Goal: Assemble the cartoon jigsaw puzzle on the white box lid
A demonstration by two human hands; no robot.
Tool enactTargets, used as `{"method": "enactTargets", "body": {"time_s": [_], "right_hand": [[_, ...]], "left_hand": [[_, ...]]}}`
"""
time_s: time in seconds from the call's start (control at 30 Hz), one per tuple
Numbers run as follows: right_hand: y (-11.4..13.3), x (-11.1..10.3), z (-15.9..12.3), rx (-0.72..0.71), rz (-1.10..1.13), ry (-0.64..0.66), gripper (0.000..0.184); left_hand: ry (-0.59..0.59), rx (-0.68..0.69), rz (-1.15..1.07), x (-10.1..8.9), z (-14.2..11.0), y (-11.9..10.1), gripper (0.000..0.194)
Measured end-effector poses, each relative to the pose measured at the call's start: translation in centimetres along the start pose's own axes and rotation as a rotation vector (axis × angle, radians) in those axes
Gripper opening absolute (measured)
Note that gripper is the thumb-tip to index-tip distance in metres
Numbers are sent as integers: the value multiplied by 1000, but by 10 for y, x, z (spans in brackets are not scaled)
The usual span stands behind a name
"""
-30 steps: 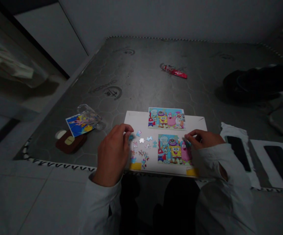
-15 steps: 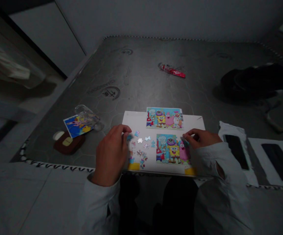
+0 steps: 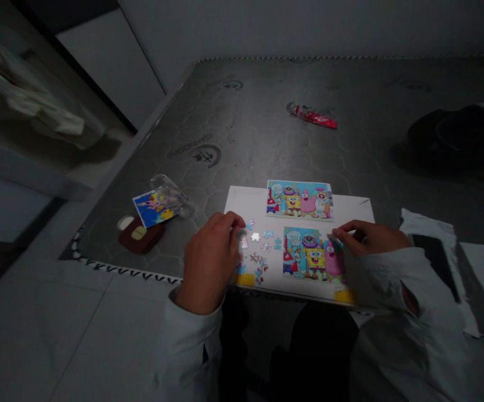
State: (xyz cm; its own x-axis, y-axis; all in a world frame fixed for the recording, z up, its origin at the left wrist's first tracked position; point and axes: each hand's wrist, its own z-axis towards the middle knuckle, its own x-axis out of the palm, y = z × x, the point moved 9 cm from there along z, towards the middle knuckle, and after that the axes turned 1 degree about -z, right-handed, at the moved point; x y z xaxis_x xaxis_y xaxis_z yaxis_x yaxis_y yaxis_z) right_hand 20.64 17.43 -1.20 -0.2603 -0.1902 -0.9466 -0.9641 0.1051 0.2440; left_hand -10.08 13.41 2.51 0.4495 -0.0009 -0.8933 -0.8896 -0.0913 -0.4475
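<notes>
A partly assembled cartoon jigsaw puzzle (image 3: pixel 308 254) lies on a white board (image 3: pixel 242 198). My right hand (image 3: pixel 369 237) is at its upper right edge, thumb and forefinger pinched on what looks like a small puzzle piece. My left hand (image 3: pixel 212 259) hovers at the board's left side, its fingers curled together; the fingertips are partly hidden, so what they hold cannot be made out. Several loose puzzle pieces (image 3: pixel 266 245) are scattered between that hand and the puzzle. Behind the puzzle lies a printed reference picture (image 3: pixel 300 200) of the same cartoon figures.
Left on the dark mat (image 3: pixel 242 145) are a brown case (image 3: pixel 141 237), a cartoon card (image 3: pixel 152 209) and a clear plastic packet (image 3: pixel 172 195). A red wrapper (image 3: pixel 315 117) lies farther back. At right are a dark phone-like slab (image 3: pixel 436 262) and a black bag-like object (image 3: pixel 455 137).
The head view has turned left, so everything sits farther right in the picture. Both hands keep nearly the same places and poses over the board; the puzzle looks unchanged.
</notes>
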Motion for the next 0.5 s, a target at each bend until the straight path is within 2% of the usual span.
{"method": "enactTargets", "body": {"time_s": [0.5], "right_hand": [[4,1,0,7,-7,34,35]], "left_hand": [[85,-186,135,-4,-10,24,22]]}}
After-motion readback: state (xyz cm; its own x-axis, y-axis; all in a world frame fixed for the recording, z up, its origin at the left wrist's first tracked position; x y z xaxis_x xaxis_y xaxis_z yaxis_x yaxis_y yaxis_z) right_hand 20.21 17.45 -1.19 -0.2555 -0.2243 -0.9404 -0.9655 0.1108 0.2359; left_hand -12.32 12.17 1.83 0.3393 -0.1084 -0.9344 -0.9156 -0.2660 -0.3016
